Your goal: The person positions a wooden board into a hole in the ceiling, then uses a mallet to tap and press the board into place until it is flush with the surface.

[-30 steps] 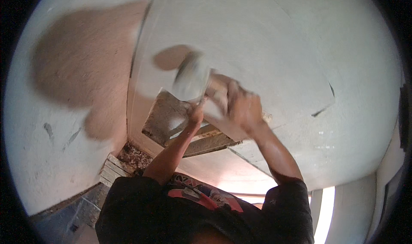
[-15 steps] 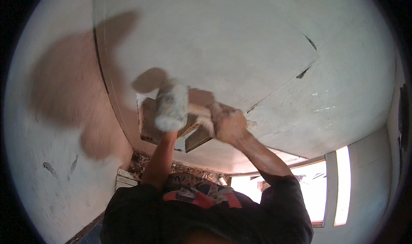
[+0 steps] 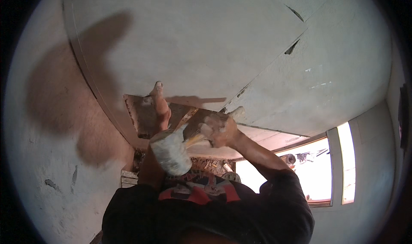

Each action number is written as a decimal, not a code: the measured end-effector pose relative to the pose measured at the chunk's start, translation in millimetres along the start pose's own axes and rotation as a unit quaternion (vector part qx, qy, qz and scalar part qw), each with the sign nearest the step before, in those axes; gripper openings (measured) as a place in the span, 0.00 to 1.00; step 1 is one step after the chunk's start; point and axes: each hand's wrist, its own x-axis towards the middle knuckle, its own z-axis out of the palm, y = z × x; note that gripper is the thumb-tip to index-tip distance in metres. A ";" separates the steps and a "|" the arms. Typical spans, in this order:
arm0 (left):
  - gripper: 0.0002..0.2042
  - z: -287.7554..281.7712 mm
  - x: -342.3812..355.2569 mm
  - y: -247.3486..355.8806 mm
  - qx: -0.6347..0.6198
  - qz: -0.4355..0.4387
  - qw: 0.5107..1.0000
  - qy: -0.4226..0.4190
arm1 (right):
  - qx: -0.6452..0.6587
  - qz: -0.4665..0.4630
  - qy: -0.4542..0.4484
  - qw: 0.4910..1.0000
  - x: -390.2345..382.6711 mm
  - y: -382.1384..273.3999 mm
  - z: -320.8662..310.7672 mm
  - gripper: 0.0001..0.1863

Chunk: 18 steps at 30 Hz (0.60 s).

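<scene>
A mallet (image 3: 172, 153) with a whitish, dusty head and a wooden handle is held in my right hand (image 3: 218, 130). The fingers wrap round the handle, whose butt sticks out to the right. The mallet head is slightly blurred and hangs in front of my left forearm. My left hand (image 3: 161, 108) is at the upper edge of a brown opening (image 3: 143, 115) in a large pale panel (image 3: 193, 50). Its thumb points up against the panel's edge; the other fingers are hidden. A thin wooden strip (image 3: 186, 117) crosses the opening between the hands.
A pale, scuffed wall (image 3: 51, 149) rises on the left. The panel has a seam with small dark gaps (image 3: 292, 47) on the right. A bright window opening (image 3: 296, 171) is at lower right. Rubble (image 3: 210, 163) shows beyond the opening, beside stacked pale boards (image 3: 128, 178).
The mallet has swung down toward me, and my right hand has moved down slightly. My left hand, behind the mallet head before, now shows at the opening's edge. The view has shifted.
</scene>
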 end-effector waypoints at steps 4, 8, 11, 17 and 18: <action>0.36 -9.2 9.9 -11.7 -0.052 0.012 0.997 -0.051 | 0.032 0.018 -0.018 0.999 -7.8 -4.1 4.8 0.22; 0.35 -5.5 15.7 -18.3 -0.067 0.010 0.997 -0.043 | -0.012 -0.011 -0.004 1.000 3.7 -16.7 -13.9 0.19; 0.34 -5.6 15.2 -20.7 -0.074 0.012 0.996 -0.042 | 0.000 -0.025 0.020 0.999 -9.7 24.6 14.3 0.20; 0.33 -8.2 14.8 -30.5 -0.088 0.011 0.995 -0.034 | 0.041 0.134 0.015 0.990 6.6 -3.5 -18.2 0.19; 0.32 -8.0 15.2 -31.1 -0.094 0.006 0.995 -0.033 | 0.023 0.077 0.048 0.996 5.1 0.8 -18.8 0.20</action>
